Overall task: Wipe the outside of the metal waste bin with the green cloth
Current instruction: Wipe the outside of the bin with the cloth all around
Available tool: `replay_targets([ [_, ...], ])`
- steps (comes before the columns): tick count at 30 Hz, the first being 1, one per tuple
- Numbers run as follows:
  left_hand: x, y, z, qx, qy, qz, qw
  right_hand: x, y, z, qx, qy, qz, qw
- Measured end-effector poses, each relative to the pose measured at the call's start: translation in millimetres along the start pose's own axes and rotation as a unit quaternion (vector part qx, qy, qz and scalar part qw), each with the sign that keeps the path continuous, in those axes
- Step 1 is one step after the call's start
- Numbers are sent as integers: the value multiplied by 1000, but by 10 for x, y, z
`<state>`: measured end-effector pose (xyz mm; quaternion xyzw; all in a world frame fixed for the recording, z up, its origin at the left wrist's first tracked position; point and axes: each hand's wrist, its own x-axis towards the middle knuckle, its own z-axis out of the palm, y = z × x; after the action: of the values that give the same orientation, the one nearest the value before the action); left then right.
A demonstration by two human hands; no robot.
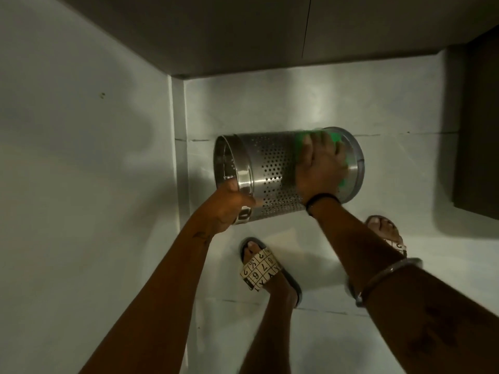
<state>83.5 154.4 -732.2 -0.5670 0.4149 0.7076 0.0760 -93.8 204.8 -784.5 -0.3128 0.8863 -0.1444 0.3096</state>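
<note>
The metal waste bin [272, 168], a perforated steel cylinder, is held sideways above the floor with its open mouth to the left and its base to the right. My left hand [229, 205] grips the rim at the mouth. My right hand [320, 164] lies flat on the bin's side near the base and presses the green cloth [336, 137] against it. Most of the cloth is hidden under that hand; green shows at the fingertips and below the palm.
My two feet in patterned sandals [260, 267] stand on the pale tiled floor [351, 103] just below the bin. A white wall [81, 157] runs along the left. A dark cabinet [478, 130] stands at the right, and a dark surface spans the top.
</note>
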Motion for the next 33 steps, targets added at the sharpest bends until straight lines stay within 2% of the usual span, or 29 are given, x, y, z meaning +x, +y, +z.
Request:
replay_targets([
  [2, -6, -7, 63, 7, -8, 12, 1000, -208, -313, 92, 52, -5, -124, 991],
  [4, -41, -3, 79, 24, -21, 42, 999, -458, -441, 186, 43, -31, -288, 956],
  [6, -76, -42, 100, -20, -55, 50, 997, -437, -235, 141, 8, -62, -334, 940],
  [8, -160, -93, 87, -129, -69, 25, 989, -255, 136, 82, -31, -57, -270, 961],
  [11, -201, -97, 104, -289, -22, -11, 957, 84, 579, -43, -77, -14, -101, 992],
  [12, -180, -65, 132, -313, 0, -17, 950, 188, 619, -83, -76, -1, -47, 996],
  [14, -95, 32, 182, -285, 57, -21, 957, 354, 444, -113, -51, -3, 8, 999],
  [15, -57, 84, 218, -259, 76, -17, 963, 383, 278, -117, -29, -15, 1, 999],
  [17, -11, 128, 251, -214, 76, 4, 974, 302, -107, -92, 18, -58, -110, 992],
  [20, -55, 103, 203, -161, 8, 32, 986, -77, -486, 49, 44, -103, -318, 941],
  [22, -92, 27, 121, -149, -27, 39, 988, -259, -375, 116, 30, -108, -368, 923],
  [24, -121, -43, 65, -177, -29, 19, 984, -266, -1, 118, 18, -106, -318, 942],
  [25, -124, -75, 51, -187, -5, -9, 982, -226, 221, 96, -2, -92, -274, 957],
  [28, -104, -144, 74, -165, 83, -90, 979, 10, 651, 3, -83, -43, -91, 991],
  [30, -80, -112, 139, -146, 73, -77, 984, 181, 537, -31, -81, -39, 17, 996],
  [31, -60, -91, 173, -133, 63, -59, 987, 218, 372, -36, -41, -46, 16, 998],
  [33, -37, -26, 231, -114, 44, -21, 992, 147, -69, -24, 67, -84, -84, 991],
])
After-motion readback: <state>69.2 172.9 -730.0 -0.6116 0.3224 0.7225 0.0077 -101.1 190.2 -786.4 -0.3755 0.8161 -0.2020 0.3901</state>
